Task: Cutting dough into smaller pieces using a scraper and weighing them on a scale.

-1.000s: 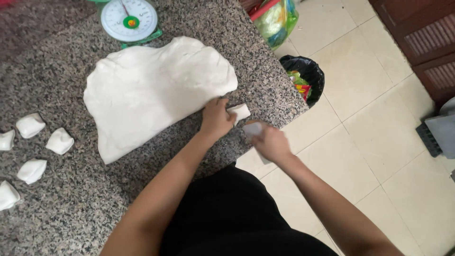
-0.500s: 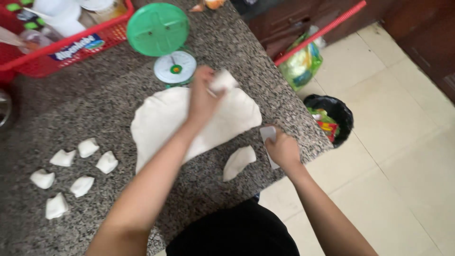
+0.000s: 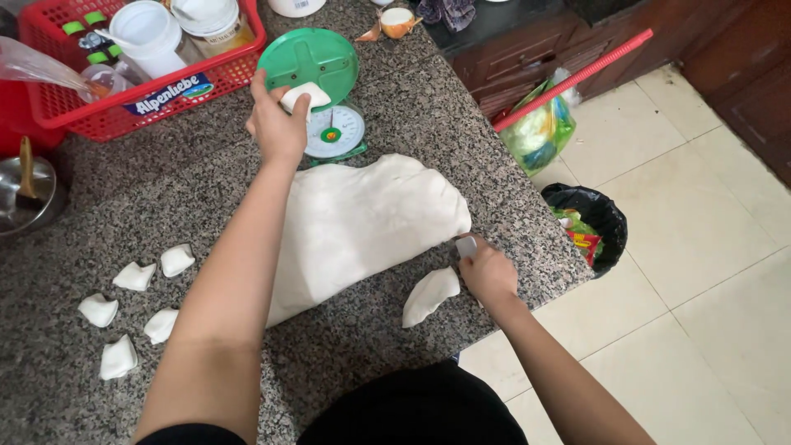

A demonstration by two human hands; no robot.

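Fingers of the left hand (image 3: pixel 278 124) pinch a small dough piece (image 3: pixel 305 95), held at the edge of the green scale pan (image 3: pixel 308 58) in the upper middle of the frame. The scale (image 3: pixel 334 132) has its white dial just below the pan. The right hand (image 3: pixel 488 272), lower right of centre, is closed around a small white cutter (image 3: pixel 466 245) whose tip shows above the knuckles; it rests on the counter (image 3: pixel 428 107) at the lower right edge of the big dough slab (image 3: pixel 362 222). Just left of that hand lies a cut strip (image 3: pixel 430 295), apart from the slab. The slab fills the middle of the granite counter, below the scale. At lower left five small cut lumps (image 3: pixel 132 306) sit in a loose group. A red basket (image 3: pixel 107 107) with white tubs fills the upper left, and a metal pot (image 3: pixel 25 198) sits at the left edge. On the tiled floor at right stands a black bin (image 3: pixel 610 216), with a green bag (image 3: pixel 540 132) and a red stick (image 3: pixel 577 78) above it.
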